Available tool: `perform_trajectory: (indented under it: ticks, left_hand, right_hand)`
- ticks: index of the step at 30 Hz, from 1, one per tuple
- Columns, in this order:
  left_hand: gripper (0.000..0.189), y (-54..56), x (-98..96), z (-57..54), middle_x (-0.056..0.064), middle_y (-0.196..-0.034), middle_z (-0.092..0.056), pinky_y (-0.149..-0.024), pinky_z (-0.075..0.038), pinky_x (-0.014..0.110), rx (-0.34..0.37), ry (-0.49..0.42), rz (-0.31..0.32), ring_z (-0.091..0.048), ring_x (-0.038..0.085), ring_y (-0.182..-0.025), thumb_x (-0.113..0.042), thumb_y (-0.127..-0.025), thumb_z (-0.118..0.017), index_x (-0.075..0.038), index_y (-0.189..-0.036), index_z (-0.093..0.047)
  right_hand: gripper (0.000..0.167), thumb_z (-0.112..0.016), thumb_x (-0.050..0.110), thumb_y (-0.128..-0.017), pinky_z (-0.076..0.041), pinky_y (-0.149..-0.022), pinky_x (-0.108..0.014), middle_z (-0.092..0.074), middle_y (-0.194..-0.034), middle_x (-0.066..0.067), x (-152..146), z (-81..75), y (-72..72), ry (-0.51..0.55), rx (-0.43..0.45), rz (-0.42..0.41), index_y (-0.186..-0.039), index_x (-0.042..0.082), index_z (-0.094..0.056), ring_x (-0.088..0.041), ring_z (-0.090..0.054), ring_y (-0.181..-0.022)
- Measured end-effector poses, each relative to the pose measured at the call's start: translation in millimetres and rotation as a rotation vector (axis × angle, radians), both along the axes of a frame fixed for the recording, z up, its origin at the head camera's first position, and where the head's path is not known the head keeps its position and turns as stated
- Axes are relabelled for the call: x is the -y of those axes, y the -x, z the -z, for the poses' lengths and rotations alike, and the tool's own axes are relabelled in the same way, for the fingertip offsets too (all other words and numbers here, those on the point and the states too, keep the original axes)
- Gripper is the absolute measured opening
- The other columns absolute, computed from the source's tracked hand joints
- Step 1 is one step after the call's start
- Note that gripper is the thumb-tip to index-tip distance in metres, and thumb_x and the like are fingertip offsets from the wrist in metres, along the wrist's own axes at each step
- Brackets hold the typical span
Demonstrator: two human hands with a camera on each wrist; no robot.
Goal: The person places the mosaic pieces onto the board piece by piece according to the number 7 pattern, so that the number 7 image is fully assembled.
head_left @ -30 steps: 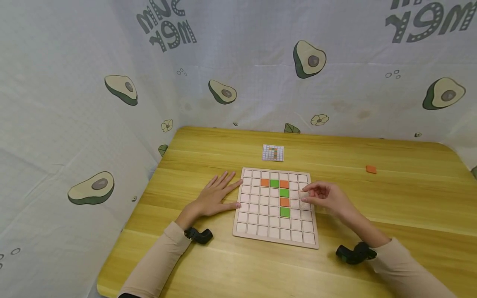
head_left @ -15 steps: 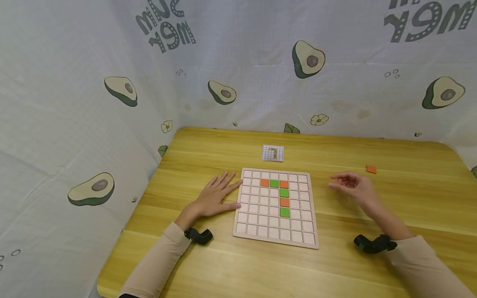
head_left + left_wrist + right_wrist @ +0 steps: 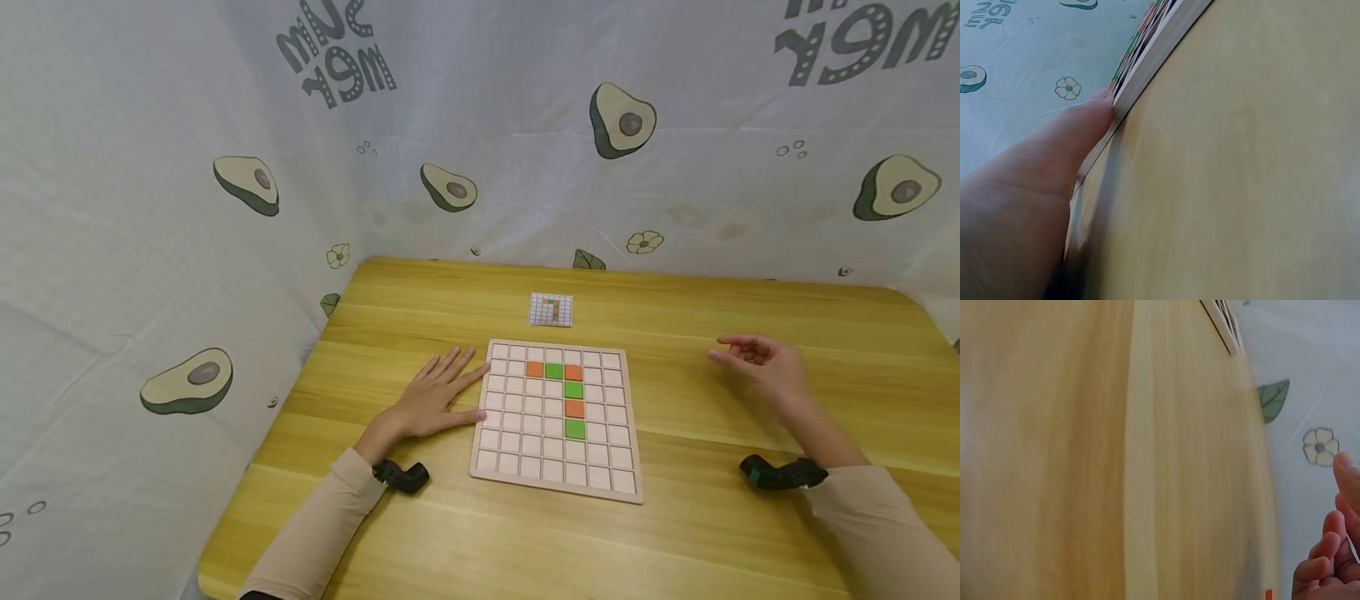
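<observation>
My left hand point(image 3: 431, 402) lies flat on the table with fingers spread, thumb and index finger touching the left edge of the pale wooden grid board point(image 3: 517, 477). In the left wrist view the thumb point(image 3: 1088, 122) is against the board's side. Three orange tiles and three green tiles sit in the board's squares, among them a green tile point(image 3: 575, 429) at the low end of a column. To the right of the board, my right hand point(image 3: 772, 371) hovers with loosely curled fingers, holding nothing. A loose orange tile point(image 3: 1269, 594) peeks in at the bottom of the right wrist view; in the head view the hand hides it.
A small printed card point(image 3: 551, 309) with a coloured grid pattern lies behind the board. The yellow wooden table point(image 3: 450, 542) backs onto a white curtain point(image 3: 525, 108) printed with avocados. Black wrist cameras sit at both cuffs.
My right hand has moved right, from over the board's right edge to where the loose orange tile was visible, now covering it in the head view. The left hand has stayed put.
</observation>
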State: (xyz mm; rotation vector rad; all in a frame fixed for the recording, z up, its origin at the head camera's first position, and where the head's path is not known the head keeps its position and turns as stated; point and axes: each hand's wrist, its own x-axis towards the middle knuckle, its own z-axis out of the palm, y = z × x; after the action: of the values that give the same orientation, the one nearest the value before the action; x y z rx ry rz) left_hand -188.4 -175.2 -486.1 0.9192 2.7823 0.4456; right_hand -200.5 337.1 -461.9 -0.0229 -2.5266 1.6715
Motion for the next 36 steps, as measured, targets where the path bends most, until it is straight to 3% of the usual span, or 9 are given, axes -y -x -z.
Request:
perform_trajectory:
  ticks: [6, 14, 19, 25, 32, 36]
  left_hand:
    - [0.079, 0.1, -0.2, 0.0, 0.003, -0.167, 0.000, -0.120, 0.005, 0.044, 0.002, 0.002, -0.004, 0.006, 0.023, -0.152, -0.069, -0.096, -0.042, -0.033, -0.161, -0.014]
    - [0.079, 0.5, -0.4, 0.6, 0.003, -0.167, 0.001, -0.120, 0.005, 0.044, 0.002, 0.004, -0.003, 0.007, 0.022, -0.152, -0.068, -0.096, -0.043, -0.034, -0.161, -0.013]
    - [0.080, 0.7, -0.4, 0.9, 0.002, -0.167, 0.002, -0.120, 0.006, 0.043, 0.005, 0.012, -0.005, 0.008, 0.021, -0.152, -0.070, -0.096, -0.041, -0.035, -0.161, -0.012]
    - [0.080, 0.3, -0.3, 1.6, 0.003, -0.167, 0.001, -0.120, 0.006, 0.044, -0.001, 0.008, -0.003, 0.006, 0.023, -0.152, -0.070, -0.096, -0.042, -0.034, -0.161, -0.013]
    - [0.079, -0.1, 0.0, 1.7, 0.003, -0.167, 0.001, -0.120, 0.005, 0.044, -0.003, 0.009, -0.003, 0.006, 0.023, -0.152, -0.070, -0.096, -0.041, -0.033, -0.161, -0.013]
    - [0.079, 0.1, 0.3, 1.2, 0.003, -0.167, 0.001, -0.120, 0.006, 0.043, 0.001, 0.008, -0.006, 0.006, 0.023, -0.152, -0.069, -0.096, -0.041, -0.034, -0.161, -0.013]
  right_hand:
    - [0.019, -0.077, 0.023, -0.090, -0.046, -0.057, -0.015, -0.062, -0.080, 0.017, -11.9, -0.3, 4.1, -0.033, 0.036, 0.054, -0.107, 0.014, -0.075, -0.003, -0.055, -0.072]
    - [0.021, -0.078, 0.021, -0.089, -0.048, -0.058, -0.011, -0.064, -0.079, 0.020, -23.4, -3.3, 8.6, -0.021, 0.042, 0.076, -0.107, 0.011, -0.073, 0.001, -0.056, -0.071]
    - [0.017, -0.079, 0.022, -0.088, -0.047, -0.059, -0.010, -0.064, -0.079, 0.024, -32.4, -2.3, 13.2, -0.001, 0.077, 0.099, -0.104, 0.019, -0.074, 0.002, -0.055, -0.072]
    - [0.018, -0.079, 0.031, -0.087, -0.043, -0.059, -0.008, -0.061, -0.078, 0.027, -43.4, -0.3, 19.0, -0.052, 0.126, 0.132, -0.103, 0.028, -0.072, 0.002, -0.052, -0.072]
    - [0.015, -0.076, 0.037, -0.089, -0.042, -0.059, -0.012, -0.056, -0.078, 0.027, -55.2, 3.9, 25.8, -0.174, 0.144, 0.105, -0.101, 0.038, -0.067, 0.004, -0.050, -0.073]
    - [0.016, -0.075, 0.040, -0.089, -0.043, -0.059, -0.014, -0.055, -0.078, 0.029, -58.0, 4.4, 29.6, -0.214, 0.161, 0.091, -0.102, 0.038, -0.067, 0.005, -0.049, -0.073]
